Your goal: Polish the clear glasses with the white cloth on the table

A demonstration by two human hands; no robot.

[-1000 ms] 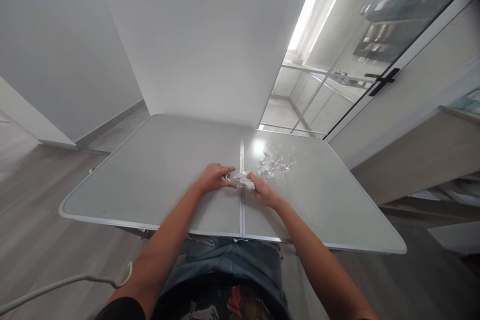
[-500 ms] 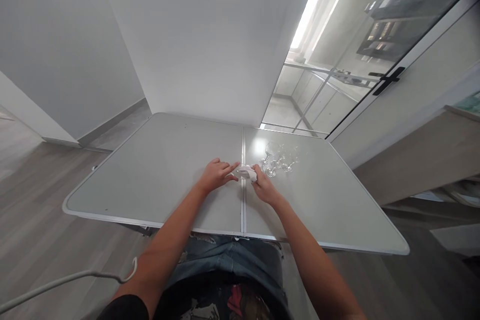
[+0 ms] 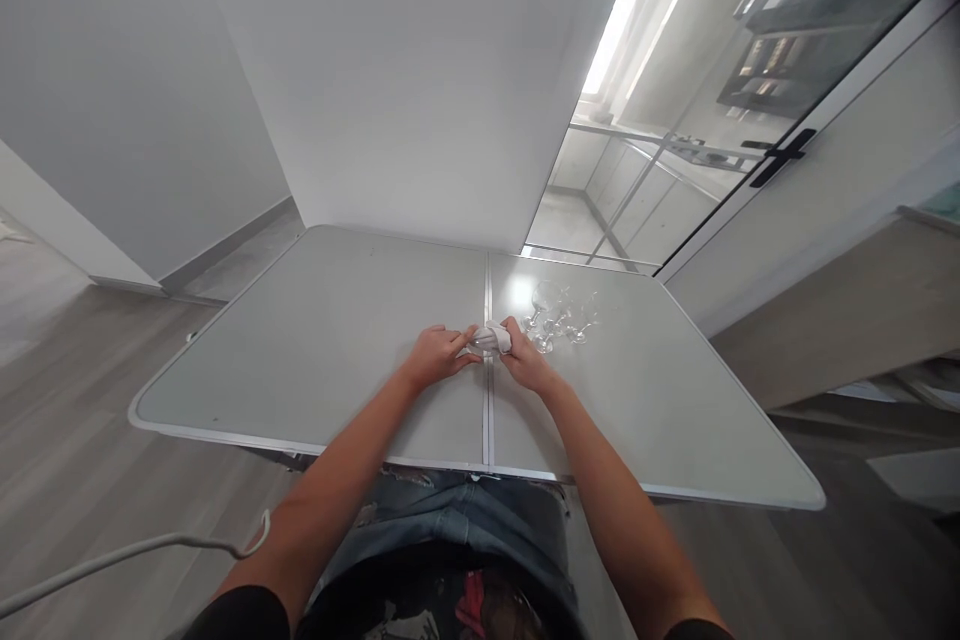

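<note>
My left hand (image 3: 441,356) is closed, thumb and fingers pinching one end of a clear glass (image 3: 476,344), which looks like a small stemmed glass. A white cloth (image 3: 493,338) covers much of the glass, so its full shape is hidden. My right hand (image 3: 528,360) grips the cloth from the other side, its fingers wrapped against it. Both hands hover above the seam in the middle of the table (image 3: 322,320). Just beyond my right hand, several clear stemmed glasses (image 3: 555,325) are clustered on the tabletop.
A grey wall (image 3: 420,100) rises behind the table's far edge. To the right is a glass-paned door (image 3: 645,150) with a black handle (image 3: 781,158). A pale cable (image 3: 135,548) crosses the lower left, near my left forearm.
The fingers of my left hand were spread around the end of the glass and have now closed on it. The cloth has turned and bunched in my right hand.
</note>
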